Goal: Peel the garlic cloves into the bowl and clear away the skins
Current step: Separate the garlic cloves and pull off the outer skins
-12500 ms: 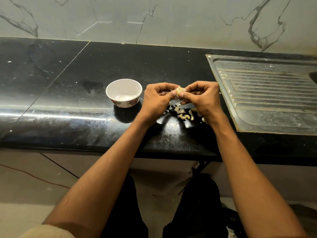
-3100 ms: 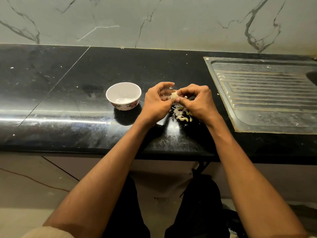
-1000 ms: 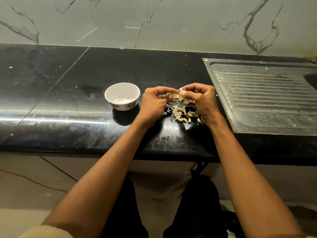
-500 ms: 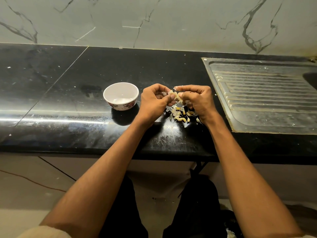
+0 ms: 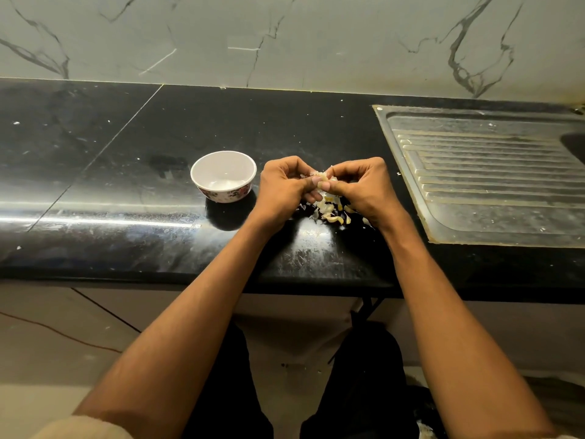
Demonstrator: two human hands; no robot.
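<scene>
Head view: my left hand [image 5: 286, 185] and right hand [image 5: 361, 185] pinched one pale papery garlic clove [image 5: 323, 179] above the skin heap [image 5: 332, 213], so peelings fell right of the white floral bowl [image 5: 223, 175].

Both arms are stretched forward, bare forearms angling in toward each other so the hands meet in the middle. The left hand [image 5: 285, 188] has its fingers curled in and the thumb pointing right, the right hand [image 5: 361, 188] mirrors it with the knuckles up — thumb tips nearly touching. Both are pinching the same little garlic clove [image 5: 323, 178] between thumb and fingers, wrists raised off the surface.
</scene>
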